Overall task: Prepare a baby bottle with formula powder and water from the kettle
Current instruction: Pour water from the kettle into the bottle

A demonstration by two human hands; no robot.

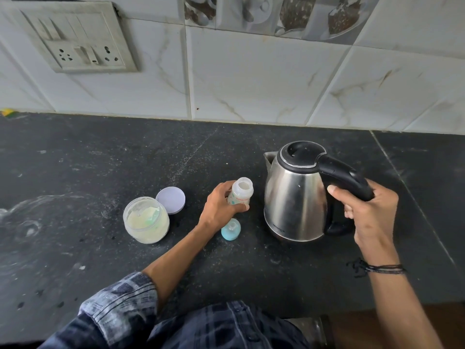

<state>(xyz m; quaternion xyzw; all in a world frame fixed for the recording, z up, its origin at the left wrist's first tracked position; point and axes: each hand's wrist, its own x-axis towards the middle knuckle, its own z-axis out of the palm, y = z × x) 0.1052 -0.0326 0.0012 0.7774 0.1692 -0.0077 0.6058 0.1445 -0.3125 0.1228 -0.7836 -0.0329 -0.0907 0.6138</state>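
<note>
So the person's left grip is wrapped round the lower half of the baby bottle, fingers curled in from the left side, thumb across the front. The bottle sits on the black worktop with its mouth open, roughly upright, maybe leaning a touch. Can't tell what's inside it tbh. Right next to it, on its right, is the steel electric kettle, lid down, spout pointing away towards the tiled wall. The right grip is closed round the kettle's black handle, fingers through the loop. The kettle is upright, and it's hard to say if its base is on the worktop or just off it. The teal teat cap lies on the worktop just on the near side of the left grip, by the wrist. Further left is the open formula jar with pale powder in it, and its round lid lies flat right behind it, touching or near enough. There's a dark thread band on the right wrist, a checked sleeve on the left arm, and a switchboard up on the wall.
</note>
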